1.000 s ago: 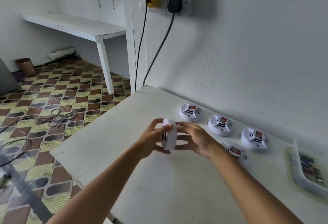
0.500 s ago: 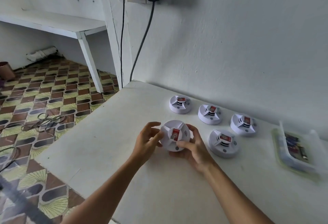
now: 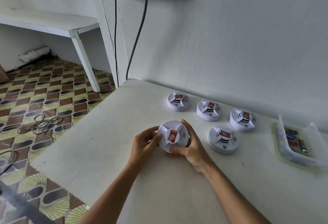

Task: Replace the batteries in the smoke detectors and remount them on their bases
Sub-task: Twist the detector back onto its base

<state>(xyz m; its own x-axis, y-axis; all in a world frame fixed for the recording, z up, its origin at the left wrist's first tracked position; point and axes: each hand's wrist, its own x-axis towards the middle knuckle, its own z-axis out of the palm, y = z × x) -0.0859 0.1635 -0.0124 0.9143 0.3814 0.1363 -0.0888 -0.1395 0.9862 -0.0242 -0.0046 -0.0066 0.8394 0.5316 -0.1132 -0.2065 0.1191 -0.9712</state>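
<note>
Two bare forearms enter from the bottom edge of the head view, each ending in an ungloved hand: the left hand (image 3: pixel 144 144) and the right hand (image 3: pixel 192 148). No sleeve, watch, ring or bracelet shows on either arm up to the frame edge. The fingers (image 3: pixel 186 126) are slender, with short, unpainted nails where these can be made out.
</note>
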